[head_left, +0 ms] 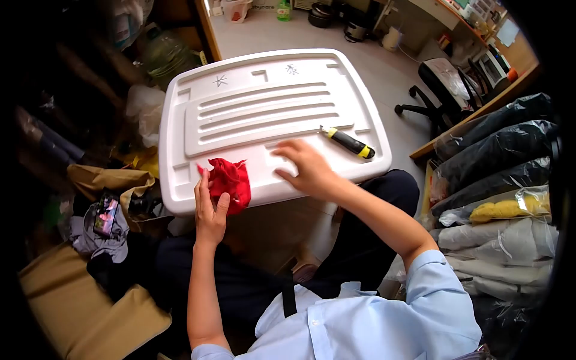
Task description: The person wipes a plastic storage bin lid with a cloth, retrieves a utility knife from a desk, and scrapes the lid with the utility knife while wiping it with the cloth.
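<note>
A bunched piece of red cloth (231,183) lies at the front left edge of a white plastic lid (354,108), partly hanging over it. My left hand (210,213) is on the cloth, fingers along its left side and thumb against its front. Over the front middle of the lid, my right hand (309,171) has its fingers apart with nothing in them. To its right lies a tool with a black and yellow handle (349,144) and a short metal tip; I cannot tell its exact kind.
At left, a phone (106,215) rests on grey cloth near tan fabric (72,306). Plastic-wrapped garments (498,156) are stacked at right. Beyond the lid stand an office chair (441,90) and a rice cooker (357,29). A large clear bottle (167,55) is behind at left.
</note>
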Demonstrator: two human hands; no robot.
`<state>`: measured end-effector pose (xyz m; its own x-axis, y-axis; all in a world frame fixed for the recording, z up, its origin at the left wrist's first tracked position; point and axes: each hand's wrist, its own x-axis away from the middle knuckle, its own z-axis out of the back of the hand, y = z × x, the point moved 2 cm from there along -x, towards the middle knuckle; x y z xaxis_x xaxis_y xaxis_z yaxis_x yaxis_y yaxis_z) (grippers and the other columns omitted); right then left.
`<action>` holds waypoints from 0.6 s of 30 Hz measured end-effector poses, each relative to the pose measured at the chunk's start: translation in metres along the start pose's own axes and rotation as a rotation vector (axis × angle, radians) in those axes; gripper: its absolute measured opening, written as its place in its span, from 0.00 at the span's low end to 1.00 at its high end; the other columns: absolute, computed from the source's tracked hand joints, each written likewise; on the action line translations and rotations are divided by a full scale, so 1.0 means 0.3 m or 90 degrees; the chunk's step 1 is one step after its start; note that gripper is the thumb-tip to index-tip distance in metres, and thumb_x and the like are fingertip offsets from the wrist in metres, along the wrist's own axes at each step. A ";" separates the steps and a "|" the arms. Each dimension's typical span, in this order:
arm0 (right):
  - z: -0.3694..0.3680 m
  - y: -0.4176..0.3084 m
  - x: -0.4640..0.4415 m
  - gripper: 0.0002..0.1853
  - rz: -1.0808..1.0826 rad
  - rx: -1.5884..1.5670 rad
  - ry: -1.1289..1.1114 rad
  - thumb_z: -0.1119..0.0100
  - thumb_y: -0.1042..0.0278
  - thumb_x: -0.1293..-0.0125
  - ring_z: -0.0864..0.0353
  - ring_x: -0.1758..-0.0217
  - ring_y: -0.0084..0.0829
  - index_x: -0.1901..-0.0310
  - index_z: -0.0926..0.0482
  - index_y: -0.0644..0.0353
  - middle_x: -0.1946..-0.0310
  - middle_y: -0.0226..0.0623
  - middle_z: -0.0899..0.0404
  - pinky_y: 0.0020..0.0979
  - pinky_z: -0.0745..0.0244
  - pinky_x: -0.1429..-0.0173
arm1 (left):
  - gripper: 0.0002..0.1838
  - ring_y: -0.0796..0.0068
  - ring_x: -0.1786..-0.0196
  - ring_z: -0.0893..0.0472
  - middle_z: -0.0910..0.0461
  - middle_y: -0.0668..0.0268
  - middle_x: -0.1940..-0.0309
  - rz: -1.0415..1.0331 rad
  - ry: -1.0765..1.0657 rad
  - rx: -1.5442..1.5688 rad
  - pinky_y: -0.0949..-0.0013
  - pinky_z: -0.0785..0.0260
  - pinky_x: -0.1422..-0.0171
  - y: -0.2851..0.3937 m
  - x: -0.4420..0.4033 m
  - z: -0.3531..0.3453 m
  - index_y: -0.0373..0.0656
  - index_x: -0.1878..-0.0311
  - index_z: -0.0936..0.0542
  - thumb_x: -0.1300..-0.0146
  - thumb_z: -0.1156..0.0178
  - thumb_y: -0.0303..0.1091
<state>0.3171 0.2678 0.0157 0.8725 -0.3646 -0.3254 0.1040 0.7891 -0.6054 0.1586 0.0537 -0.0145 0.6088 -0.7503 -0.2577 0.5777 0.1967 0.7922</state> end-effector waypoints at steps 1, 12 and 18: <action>0.041 0.082 0.012 0.17 0.000 0.084 0.082 0.30 0.63 0.42 0.23 0.45 0.48 0.52 0.19 0.60 0.51 0.46 0.21 0.43 0.27 0.41 | 0.34 0.49 0.29 0.35 0.35 0.48 0.32 -0.001 0.008 -0.057 0.56 0.43 0.25 0.005 -0.002 -0.018 0.43 0.25 0.39 0.31 0.44 0.45; 0.186 0.419 0.102 0.19 -0.366 0.387 -0.081 0.34 0.60 0.41 0.20 0.51 0.47 0.54 0.22 0.65 0.55 0.48 0.21 0.45 0.24 0.47 | 0.23 0.45 0.35 0.31 0.29 0.46 0.38 -0.163 -0.054 -0.288 0.50 0.38 0.30 0.232 -0.111 -0.591 0.45 0.41 0.20 0.37 0.38 0.43; 0.266 0.359 0.099 0.18 -0.429 0.197 0.090 0.42 0.61 0.37 0.21 0.56 0.56 0.55 0.30 0.69 0.57 0.56 0.24 0.50 0.25 0.50 | 0.17 0.56 0.53 0.24 0.24 0.57 0.58 -0.116 -0.007 -0.241 0.57 0.29 0.49 0.147 -0.162 -0.449 0.48 0.51 0.16 0.46 0.38 0.27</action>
<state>0.3923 0.3813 -0.0011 0.5051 -0.8610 -0.0600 0.7407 0.4682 -0.4819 0.2278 0.1839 -0.0417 0.4738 -0.8003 -0.3676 0.8357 0.2769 0.4743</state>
